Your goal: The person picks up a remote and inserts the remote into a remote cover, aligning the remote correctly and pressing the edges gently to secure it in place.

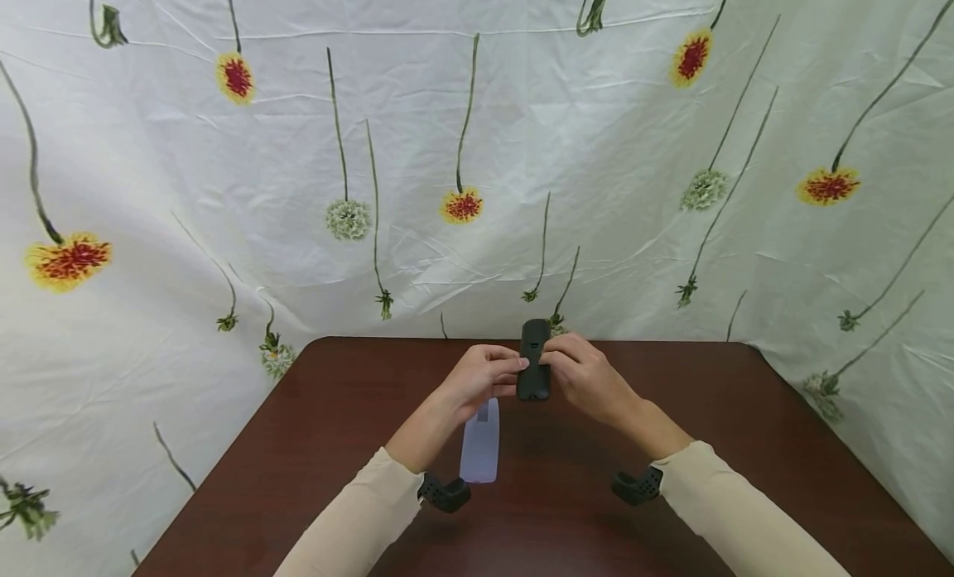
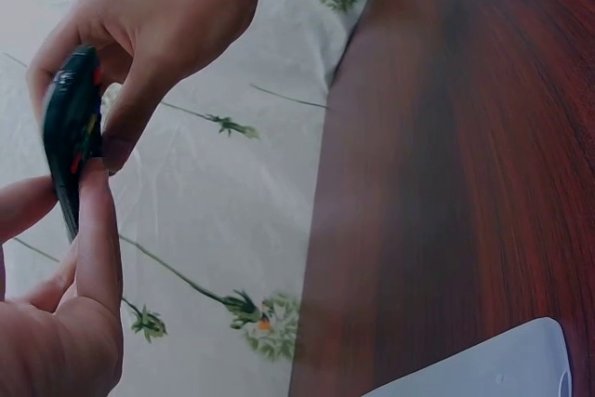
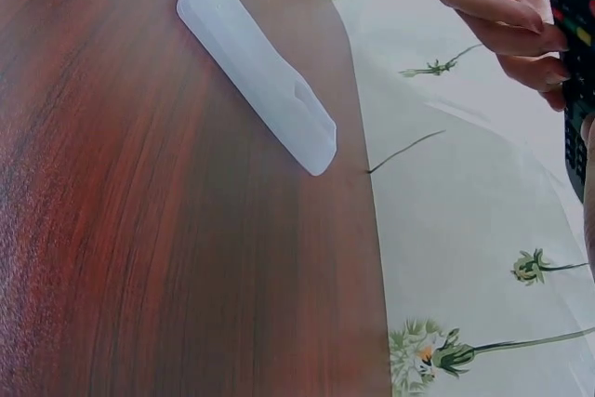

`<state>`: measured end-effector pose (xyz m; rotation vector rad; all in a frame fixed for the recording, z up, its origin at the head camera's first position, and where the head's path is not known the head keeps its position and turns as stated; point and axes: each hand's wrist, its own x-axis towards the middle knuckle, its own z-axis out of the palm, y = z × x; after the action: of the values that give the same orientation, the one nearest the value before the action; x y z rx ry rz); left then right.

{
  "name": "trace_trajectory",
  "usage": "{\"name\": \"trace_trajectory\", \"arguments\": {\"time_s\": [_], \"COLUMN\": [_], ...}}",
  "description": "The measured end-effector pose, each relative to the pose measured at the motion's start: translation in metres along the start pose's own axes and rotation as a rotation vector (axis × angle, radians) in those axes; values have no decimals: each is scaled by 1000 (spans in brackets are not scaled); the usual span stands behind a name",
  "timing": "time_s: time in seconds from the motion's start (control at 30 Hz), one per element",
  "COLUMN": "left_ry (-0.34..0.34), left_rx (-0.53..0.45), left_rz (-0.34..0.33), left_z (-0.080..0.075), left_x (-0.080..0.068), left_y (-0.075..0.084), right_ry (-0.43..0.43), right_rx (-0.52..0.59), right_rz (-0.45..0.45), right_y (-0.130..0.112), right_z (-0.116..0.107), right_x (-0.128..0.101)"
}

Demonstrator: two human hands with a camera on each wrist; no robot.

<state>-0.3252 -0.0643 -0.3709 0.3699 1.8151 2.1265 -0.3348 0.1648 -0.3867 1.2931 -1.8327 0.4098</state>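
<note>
Remote | long axis vertical in head view | back toward camera | left fingers, right fingers pinching it

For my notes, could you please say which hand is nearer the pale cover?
Left: in the head view, the left hand appears at the far end of the pale cover; the right hand is farther right, across the black remote.

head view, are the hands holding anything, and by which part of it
A black remote control, held near the middle of its length by its long sides: the left hand on one, the right hand on the other.
</note>
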Motion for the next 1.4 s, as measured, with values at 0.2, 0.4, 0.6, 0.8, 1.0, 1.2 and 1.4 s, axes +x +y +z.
{"name": "trace_trajectory", "arguments": {"time_s": [0.2,0.4,0.6,0.8,1.0,1.2,1.4], "left_ry": [8,7,3,-7,3,-5,22], "left_rx": [9,35,89,146,228,340,382], "left_rz": [13,36,83,132,207,286,309], "left_z": [0,-1,0,1,0,1,1], "left_x": [0,1,1,-2,-2,-2,-5], "left_y": [-3,-4,-1,-1,-2,-5,-7], "right_ry": [-10,4,22,75,39,19,-56], "right_rx": [15,30,158,385,773,995,952], "right_rz": [46,73,235,541,927,1096,1073], "right_y": [0,0,-1,-6,-8,-11,-15], "right_z": [-4,-6,-7,-11,-18,-18,-14], "right_x": [0,1,2,6,14,20,22]}}
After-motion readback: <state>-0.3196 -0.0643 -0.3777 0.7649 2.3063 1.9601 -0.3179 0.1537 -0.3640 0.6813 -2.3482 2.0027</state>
